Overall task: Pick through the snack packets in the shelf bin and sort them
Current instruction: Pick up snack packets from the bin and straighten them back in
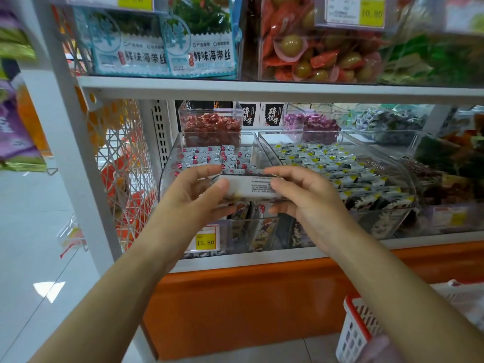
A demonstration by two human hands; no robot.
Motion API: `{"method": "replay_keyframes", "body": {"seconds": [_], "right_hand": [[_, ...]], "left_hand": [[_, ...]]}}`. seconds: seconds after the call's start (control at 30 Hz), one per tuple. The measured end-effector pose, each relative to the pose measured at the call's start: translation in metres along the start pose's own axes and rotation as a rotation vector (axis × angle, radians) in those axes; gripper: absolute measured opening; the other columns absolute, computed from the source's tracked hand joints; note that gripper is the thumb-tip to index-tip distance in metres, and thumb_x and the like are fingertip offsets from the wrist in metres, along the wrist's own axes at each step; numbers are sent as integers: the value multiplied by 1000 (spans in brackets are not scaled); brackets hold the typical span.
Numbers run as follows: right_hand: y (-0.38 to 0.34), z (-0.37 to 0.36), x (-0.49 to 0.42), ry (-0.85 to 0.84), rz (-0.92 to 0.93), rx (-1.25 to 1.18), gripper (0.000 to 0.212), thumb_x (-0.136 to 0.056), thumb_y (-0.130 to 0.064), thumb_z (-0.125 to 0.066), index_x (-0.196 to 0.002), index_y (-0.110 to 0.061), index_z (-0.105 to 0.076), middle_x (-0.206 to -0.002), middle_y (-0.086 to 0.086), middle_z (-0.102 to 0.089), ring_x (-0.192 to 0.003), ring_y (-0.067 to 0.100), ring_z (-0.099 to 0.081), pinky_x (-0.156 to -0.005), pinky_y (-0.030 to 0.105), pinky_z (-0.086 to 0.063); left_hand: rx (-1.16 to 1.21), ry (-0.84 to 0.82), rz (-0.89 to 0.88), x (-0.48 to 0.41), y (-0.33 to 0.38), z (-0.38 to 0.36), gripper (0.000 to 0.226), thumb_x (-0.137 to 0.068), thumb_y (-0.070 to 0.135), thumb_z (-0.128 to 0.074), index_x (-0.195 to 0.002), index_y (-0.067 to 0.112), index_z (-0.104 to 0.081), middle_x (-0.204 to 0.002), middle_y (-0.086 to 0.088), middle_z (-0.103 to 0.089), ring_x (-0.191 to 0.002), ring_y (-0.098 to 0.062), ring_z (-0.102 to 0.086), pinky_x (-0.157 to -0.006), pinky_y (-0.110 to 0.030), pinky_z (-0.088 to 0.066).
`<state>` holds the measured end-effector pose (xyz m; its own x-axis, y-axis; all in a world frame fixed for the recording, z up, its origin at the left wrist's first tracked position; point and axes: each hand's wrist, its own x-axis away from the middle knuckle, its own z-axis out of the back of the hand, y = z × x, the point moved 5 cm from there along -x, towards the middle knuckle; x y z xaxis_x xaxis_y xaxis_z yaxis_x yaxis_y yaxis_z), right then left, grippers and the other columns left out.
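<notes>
Between both hands' grip point(250, 188), white packet point(251, 186), over bin point(167, 166)

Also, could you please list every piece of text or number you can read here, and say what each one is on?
"15.80": yellow price tag on the clear plastic front bin.
"10.80": yellow price label, upper shelf.
"鲜味海带丝": blue-white seaweed packets.
"碎银子": black-and-white boxes at the back.
White printed packet held by left hand and right hand: print too small to read.
</notes>
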<state>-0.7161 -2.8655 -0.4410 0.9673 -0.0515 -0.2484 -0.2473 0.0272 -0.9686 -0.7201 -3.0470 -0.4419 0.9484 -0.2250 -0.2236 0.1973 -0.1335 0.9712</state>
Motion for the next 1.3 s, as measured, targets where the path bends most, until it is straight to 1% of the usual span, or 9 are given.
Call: {"method": "replay_keyframes", "body": {"seconds": [0.17,0.37,0.53,0.7,0.83,1.0,1.1,1.2,1.3], "right_hand": [[0,0,1,34,26,20,6,-85,-10,-65,-84,-12,-71,-92,11,-68,-79,19,-68,-61,29,-58],[-3,5,1,143,33,6,26,-82,-11,-67,-57,-18,-67,-66,3,-67,-63,18,-68,-59,40,-59],[1,9,0,213,22,54,20,-81,-16,-69,-61,-13,-67,-80,16,-69,-78,29,-68,-72,52,-57],[-2,4,0,79,46,-31,4,-82,-18,-68,-79,-17,-71,-81,3,-68,-73,13,-68,-59,29,-57],[-6,0,1,-21,92,15,35,-81,-13,-69,-114,-23,-64,-108,6,-64,-79,17,-70,-75,34,-58],[-20,8,-2,176,237,209,27,-83,-14,-68,-105,-23,-54,-100,8,-61,-82,14,-67,-67,31,-59],[-23,6,-6,162,283,437,23,-83,-20,-68,-99,-27,-53,-96,-1,-60,-91,21,-62,-78,38,-55],[-22,-1,-10,132,343,687,27,-81,-26,-70,-106,-21,-58,-93,-16,-52,-89,7,-53,-71,12,-41],[-16,-12,-15,74,375,877,38,-79,-30,-72,-112,-17,-60,-99,-14,-43,-92,0,-41,-72,-1,-28]], "left_hand": [[-67,3,0,-1,-2,0,39,-83,18,-60,-121,17,-54,-110,-5,-68,-92,-15,-69,-79,-22,-55],[-186,-71,-120,4,6,-10,39,-83,9,-63,-117,26,-56,-99,11,-69,-87,-8,-68,-70,-11,-51],[-272,-73,-187,4,8,-13,39,-84,8,-63,-111,36,-56,-107,7,-65,-92,-7,-66,-74,-14,-52],[-280,9,-177,2,6,-11,24,-90,11,-55,-108,27,-61,-103,2,-66,-89,-5,-67,-73,-13,-52],[-268,101,-128,-1,5,-5,19,-96,17,-47,-104,15,-64,-93,-1,-69,-80,-8,-68,-67,-17,-55],[-929,104,-275,-11,3,3,37,-96,35,-42,-128,20,-53,-119,9,-59,-111,-10,-52,-92,-29,-45],[-1378,-92,-177,-17,-17,5,50,-98,41,-26,-146,24,-29,-154,3,-26,-143,-15,-13,-114,-49,-14],[-1550,-245,-63,-15,-38,8,58,-97,49,-11,-150,28,0,-157,10,9,-142,-8,18,-115,-51,8],[-1614,-257,-63,-14,-42,11,62,-94,53,-5,-148,27,9,-156,9,17,-141,-9,21,-114,-53,8]]}}
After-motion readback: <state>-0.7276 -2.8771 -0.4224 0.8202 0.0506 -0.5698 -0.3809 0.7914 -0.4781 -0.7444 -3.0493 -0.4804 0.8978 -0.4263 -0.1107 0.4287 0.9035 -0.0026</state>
